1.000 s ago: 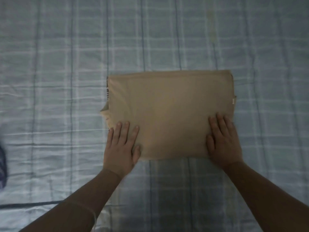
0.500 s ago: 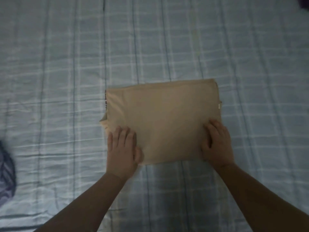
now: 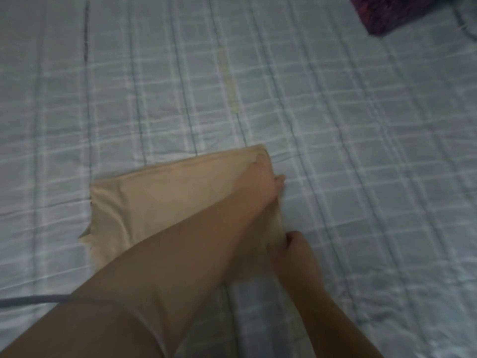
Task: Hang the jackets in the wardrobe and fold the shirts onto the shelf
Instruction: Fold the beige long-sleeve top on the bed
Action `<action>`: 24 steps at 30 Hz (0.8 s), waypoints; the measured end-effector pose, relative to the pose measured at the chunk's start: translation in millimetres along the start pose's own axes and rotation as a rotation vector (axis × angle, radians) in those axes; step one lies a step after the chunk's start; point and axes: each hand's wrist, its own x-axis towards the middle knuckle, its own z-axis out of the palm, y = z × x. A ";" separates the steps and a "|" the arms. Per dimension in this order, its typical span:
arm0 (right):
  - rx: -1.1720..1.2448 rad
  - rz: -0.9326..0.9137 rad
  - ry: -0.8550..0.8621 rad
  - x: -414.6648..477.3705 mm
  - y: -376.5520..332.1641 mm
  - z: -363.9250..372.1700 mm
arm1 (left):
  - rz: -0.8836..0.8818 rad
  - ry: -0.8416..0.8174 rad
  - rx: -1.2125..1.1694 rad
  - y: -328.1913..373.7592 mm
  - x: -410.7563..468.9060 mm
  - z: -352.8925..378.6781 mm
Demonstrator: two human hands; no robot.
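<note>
A folded tan shirt [image 3: 160, 200] lies on the bed's pale blue checked sheet [image 3: 361, 151]. My left forearm crosses over the shirt from the lower left. My left hand [image 3: 265, 177] sits at the shirt's far right corner, fingers curled over the right edge. My right hand [image 3: 293, 250] is at the near right corner and pinches the fabric edge with curled fingers. The forearm hides the near part of the shirt. The shirt's left side lies flat, with a small flap sticking out at its near left corner.
A dark purple patterned object [image 3: 392, 14] lies at the far right corner of the view. A thin grey cord or strap [image 3: 33, 301] runs across the sheet at the near left. The checked sheet stretches beyond the shirt on all sides.
My left hand left the shirt's near left corner and reached across to its right edge. My right hand went from pressing flat to pinching the near right corner. The view swung left.
</note>
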 end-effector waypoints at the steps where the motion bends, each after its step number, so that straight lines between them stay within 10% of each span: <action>1: -0.011 0.010 -0.034 0.6 0.8 -2.4 | -0.055 0.000 0.014 4.5 6.4 9.6; 6: -0.004 0.023 -0.139 2.3 0.6 -12.6 | -0.109 -0.044 0.261 12.8 22.2 38.4; 13: 0.143 -0.055 -0.175 -13.7 -11.9 -9.9 | -0.134 0.002 0.016 4.9 26.7 25.2; 24: 0.215 -0.287 -0.234 -98.7 -103.6 47.6 | 0.315 0.109 -0.289 -100.3 -37.4 -114.5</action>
